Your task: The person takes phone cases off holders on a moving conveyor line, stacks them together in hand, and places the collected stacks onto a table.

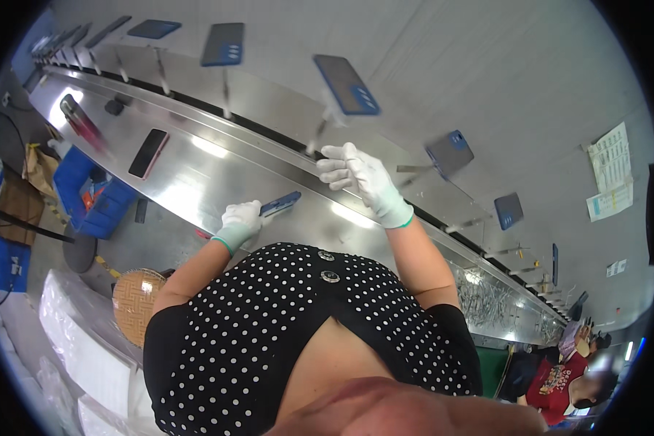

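Up close, my left hand (240,221), in a white glove, had its fingers curled shut around a dark blue phone (280,204), gripping its near end while the rest of it stuck out over the shiny steel bench (189,178). My right hand (360,178), gloved the same way, was raised higher with its fingers loosely spread and slightly bent; they held nothing that I could see, and the fingertips (332,161) were just beside a thin metal stem (317,136) that carried another blue phone (346,85) tilted above it. Whether they actually touched the stem I could not tell, as that part was blurred.

Outward from there, a row of similar blue phones stood on stems along the dark slot of the line, one to the upper left (223,44) and one to the right (450,152). On the bench to my left lay a phone with a pinkish edge (148,153), well apart from both hands. Below the bench sat a blue crate (87,192) and a round woven stool (136,304). At the far right end another person in a red shirt (556,385) sat at the same line.
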`<state>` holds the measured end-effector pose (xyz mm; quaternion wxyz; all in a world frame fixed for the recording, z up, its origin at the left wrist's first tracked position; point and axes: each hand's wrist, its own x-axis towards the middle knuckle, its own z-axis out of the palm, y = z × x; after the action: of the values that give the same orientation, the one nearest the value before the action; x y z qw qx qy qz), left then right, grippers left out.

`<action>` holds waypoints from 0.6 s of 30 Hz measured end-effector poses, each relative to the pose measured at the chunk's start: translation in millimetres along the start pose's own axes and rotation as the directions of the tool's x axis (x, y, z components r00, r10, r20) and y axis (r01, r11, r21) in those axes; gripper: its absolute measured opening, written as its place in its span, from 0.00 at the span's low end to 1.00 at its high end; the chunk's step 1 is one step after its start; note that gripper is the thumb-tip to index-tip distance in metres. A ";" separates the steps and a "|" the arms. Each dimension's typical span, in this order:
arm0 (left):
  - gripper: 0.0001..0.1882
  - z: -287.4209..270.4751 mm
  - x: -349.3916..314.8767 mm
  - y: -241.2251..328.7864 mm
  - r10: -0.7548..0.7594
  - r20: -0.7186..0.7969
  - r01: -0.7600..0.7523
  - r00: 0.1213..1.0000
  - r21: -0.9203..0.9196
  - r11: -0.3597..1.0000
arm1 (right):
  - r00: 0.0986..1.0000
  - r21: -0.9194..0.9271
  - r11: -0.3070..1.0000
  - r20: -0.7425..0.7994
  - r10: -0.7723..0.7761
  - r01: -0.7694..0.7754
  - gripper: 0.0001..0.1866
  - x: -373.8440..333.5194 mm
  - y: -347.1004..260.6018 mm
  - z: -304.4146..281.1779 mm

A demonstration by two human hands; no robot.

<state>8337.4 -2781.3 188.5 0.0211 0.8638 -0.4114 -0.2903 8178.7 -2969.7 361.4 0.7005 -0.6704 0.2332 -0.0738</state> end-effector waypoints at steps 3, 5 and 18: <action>0.27 -5.5 9.0 -21.1 0.003 0.042 -0.001 0.999 -0.054 0.999 | 0.942 0.254 0.915 -0.204 -0.266 0.313 0.30 53.4 35.7 12.1; 0.27 -2.2 20.0 -38.8 0.047 0.052 -0.042 0.998 -0.088 0.995 | 0.921 0.561 0.762 -0.371 -0.119 0.324 0.34 84.7 26.3 -16.1; 0.23 -22.4 52.4 -115.5 0.221 0.072 -0.218 0.973 -0.051 0.975 | 0.887 -0.090 0.957 -0.358 -0.291 0.278 0.23 47.1 -26.3 89.2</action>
<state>8455.5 -2747.4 150.0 0.0554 0.8004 -0.4986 -0.3282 8263.6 -2910.9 375.5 0.6140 -0.6841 0.2606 -0.2952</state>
